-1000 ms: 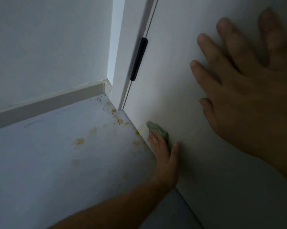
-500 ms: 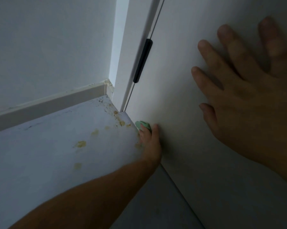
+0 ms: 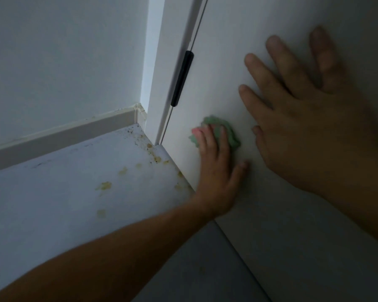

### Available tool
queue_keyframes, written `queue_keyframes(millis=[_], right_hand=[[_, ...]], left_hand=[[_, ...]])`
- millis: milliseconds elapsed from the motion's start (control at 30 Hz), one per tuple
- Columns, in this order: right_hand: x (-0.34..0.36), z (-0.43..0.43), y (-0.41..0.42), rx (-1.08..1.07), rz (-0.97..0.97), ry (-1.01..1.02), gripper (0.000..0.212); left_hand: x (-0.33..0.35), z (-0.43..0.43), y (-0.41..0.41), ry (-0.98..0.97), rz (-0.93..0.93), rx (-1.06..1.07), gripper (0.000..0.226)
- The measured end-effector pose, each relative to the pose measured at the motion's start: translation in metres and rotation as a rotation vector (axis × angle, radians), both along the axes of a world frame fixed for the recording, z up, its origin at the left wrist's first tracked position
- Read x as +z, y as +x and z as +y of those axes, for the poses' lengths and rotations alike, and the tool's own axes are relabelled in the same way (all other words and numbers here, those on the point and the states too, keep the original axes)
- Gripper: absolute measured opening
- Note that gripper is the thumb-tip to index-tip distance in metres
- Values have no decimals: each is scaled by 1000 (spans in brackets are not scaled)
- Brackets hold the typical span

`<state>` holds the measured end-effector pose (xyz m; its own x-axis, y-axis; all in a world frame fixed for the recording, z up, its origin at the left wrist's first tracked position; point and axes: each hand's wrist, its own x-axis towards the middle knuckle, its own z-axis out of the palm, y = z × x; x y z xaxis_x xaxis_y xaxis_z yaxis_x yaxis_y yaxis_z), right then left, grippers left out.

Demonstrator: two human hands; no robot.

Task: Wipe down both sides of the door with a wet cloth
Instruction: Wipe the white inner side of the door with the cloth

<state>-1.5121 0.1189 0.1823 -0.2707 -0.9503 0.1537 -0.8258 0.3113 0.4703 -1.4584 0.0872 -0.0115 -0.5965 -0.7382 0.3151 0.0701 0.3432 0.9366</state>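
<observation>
Door (image 3: 260,29): smooth, flat; cloth (image 3: 230,132) crumpled.

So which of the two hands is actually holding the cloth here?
The left hand, low near the floor by the hinge, presses the green cloth against the door. The right hand lies flat and empty higher up.

cloth (image 3: 228,131): mostly under left hand (image 3: 216,168) | right hand (image 3: 310,127): blurred, wrist seemingly cut off

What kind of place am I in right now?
Probably a room corner inside a home, low by the floor: a white door on a black hinge, a skirting board along the wall, and a stained pale floor.
</observation>
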Motion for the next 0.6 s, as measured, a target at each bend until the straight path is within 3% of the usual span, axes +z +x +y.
queue_keyframes(millis=[67, 133, 200, 233, 367, 400, 500, 600], right_hand=[[5, 13, 1, 61, 115, 63, 70], [13, 27, 3, 97, 447, 192, 75], [14, 45, 7, 80, 522, 276, 76], [12, 57, 6, 63, 509, 250, 73], [6, 95, 10, 46, 17, 50, 60], [5, 109, 8, 82, -18, 25, 60], [6, 145, 2, 181, 326, 87, 60], [6, 160, 6, 122, 159, -45, 50]], left_hand=[[1, -33, 0, 117, -58, 42, 79], [4, -59, -2, 226, -80, 95, 79], [-1, -55, -6, 294, -71, 113, 79], [-3, -38, -8, 339, -62, 97, 78], [-27, 100, 3, 484, -118, -37, 69], [-31, 140, 10, 460, -125, -79, 71], [-39, 219, 23, 325, -141, -169, 83], [-43, 188, 13, 390, -243, -63, 80]])
